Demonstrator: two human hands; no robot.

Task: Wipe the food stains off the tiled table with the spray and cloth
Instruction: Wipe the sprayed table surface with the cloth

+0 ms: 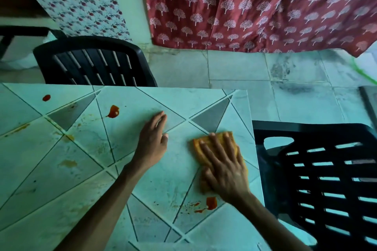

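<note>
The orange cloth point(196, 147) lies folded flat on the tiled table point(61, 199), close to the table's right edge, and everything else is placed from it. The right hand point(224, 169) lies on top of the cloth, palm down, with its fingers straight and spread. It presses on the fabric rather than gripping it, and the fingertips reach the cloth's far edge. Just to the left of the cloth, apart from it, the left hand point(152, 140) rests flat on bare tile with its fingers straight and together, holding nothing. Just on the near side of the cloth, beside the right wrist, sits a red stain point(211, 203) with small red streaks trailing off to its left. Well to the left of the cloth and farther from the person, a second red blot point(113, 111) sits on a pale tile, and a smaller red spot point(46, 97) lies farther left again near the table's far edge. Brownish smears point(68, 163) mark the tiles well to the cloth's left. To the right of the cloth, past the table edge, stands a black slatted chair point(316, 169). Another black chair point(91, 63) stands beyond the table's far edge, to the cloth's far left. Beyond the cloth, past the floor tiles point(306, 91), hangs a red curtain point(255, 6) printed with white trees.
</note>
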